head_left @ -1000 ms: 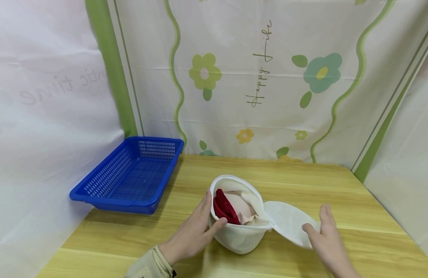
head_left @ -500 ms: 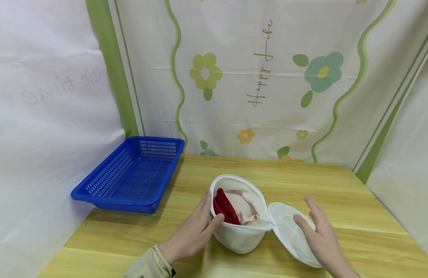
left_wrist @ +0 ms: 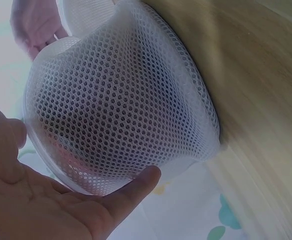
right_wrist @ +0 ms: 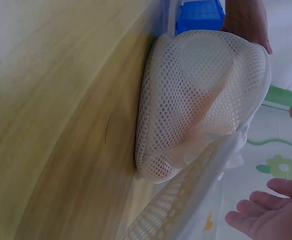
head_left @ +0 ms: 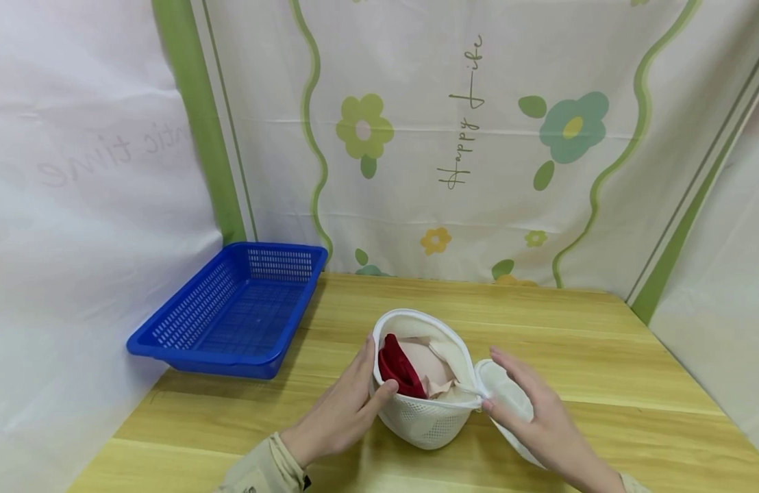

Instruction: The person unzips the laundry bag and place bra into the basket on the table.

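A white mesh laundry bag (head_left: 430, 424) stands on the table with its round mouth unzipped. Inside lie a red fabric piece (head_left: 399, 370) and a pale pink, smooth rounded piece (head_left: 430, 363). My left hand (head_left: 339, 407) holds the bag's left side, thumb near the front rim; the left wrist view shows a finger along the mesh (left_wrist: 106, 105). The bag's lid (head_left: 509, 397) hangs folded out to the right, joined at the rim. Over that lid my right hand (head_left: 540, 421) is spread, fingertips close to the rim; the right wrist view shows its fingers apart and holding nothing.
A blue plastic basket (head_left: 277, 342) with slotted sides sits on the left of the wooden table (head_left: 601, 342). A printed floral curtain (head_left: 410, 171) hangs behind, and pale cloth walls (head_left: 77, 239) close in both sides.
My right hand has moved left over the lid toward the bag's mouth. The lid has swung downward and nearer the bag. My left hand and the bag have hardly moved.
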`<state>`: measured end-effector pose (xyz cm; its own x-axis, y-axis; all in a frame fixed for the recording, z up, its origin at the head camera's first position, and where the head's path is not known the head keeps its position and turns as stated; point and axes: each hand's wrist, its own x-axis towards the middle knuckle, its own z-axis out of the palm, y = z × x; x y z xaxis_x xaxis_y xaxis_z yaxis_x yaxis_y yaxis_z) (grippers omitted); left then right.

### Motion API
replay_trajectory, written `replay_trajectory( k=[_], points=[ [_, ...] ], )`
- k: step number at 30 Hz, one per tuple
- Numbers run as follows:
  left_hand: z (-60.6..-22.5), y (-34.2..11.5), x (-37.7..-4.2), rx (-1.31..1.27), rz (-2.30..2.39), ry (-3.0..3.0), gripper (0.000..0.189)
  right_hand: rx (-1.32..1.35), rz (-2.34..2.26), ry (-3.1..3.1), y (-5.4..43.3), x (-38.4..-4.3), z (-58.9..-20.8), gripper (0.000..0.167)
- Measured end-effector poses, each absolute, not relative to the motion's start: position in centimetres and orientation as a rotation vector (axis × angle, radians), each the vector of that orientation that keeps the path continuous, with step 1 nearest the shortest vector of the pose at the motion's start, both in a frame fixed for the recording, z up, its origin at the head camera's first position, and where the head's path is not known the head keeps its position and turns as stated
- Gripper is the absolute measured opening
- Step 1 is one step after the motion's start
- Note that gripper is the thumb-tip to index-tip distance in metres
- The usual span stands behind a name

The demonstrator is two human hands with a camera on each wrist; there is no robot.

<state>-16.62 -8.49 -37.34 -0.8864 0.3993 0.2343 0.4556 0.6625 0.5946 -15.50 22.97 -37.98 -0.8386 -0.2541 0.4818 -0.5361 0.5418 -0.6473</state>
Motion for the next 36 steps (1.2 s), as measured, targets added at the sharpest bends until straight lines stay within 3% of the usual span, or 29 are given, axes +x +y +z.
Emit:
replay_trajectory(
  k=[5, 17, 26, 32, 36],
  points=[
    [-37.3, -8.5, -16.6, -0.725, -1.022, -2.787, 0.081, 0.709, 1.078, -2.455, 22.6, -15.8, -38.5, 0.074],
    [-37.2, -8.6, -16.6, -0.742, -1.007, -2.764, 0.082, 0.978, 1.115, -2.271, 22.2, -16.7, -39.7, 0.046],
    [-36.8, -9.3, -16.9, -0.723, -0.986, -2.796, 0.081, 1.105, 1.102, -2.156, 21.7, -17.0, -40.0, 0.04],
    [-35.4, -9.9, -17.4, -0.704, -0.97, -2.78, 0.08, 1.113, 1.144, -2.16, 21.4, -16.9, -40.1, 0.034],
    [-33.5, -10.5, -18.2, -0.853, -0.889, -2.745, 0.077, 1.102, 1.126, -2.161, 21.4, -16.8, -40.0, 0.034]
  ],
)
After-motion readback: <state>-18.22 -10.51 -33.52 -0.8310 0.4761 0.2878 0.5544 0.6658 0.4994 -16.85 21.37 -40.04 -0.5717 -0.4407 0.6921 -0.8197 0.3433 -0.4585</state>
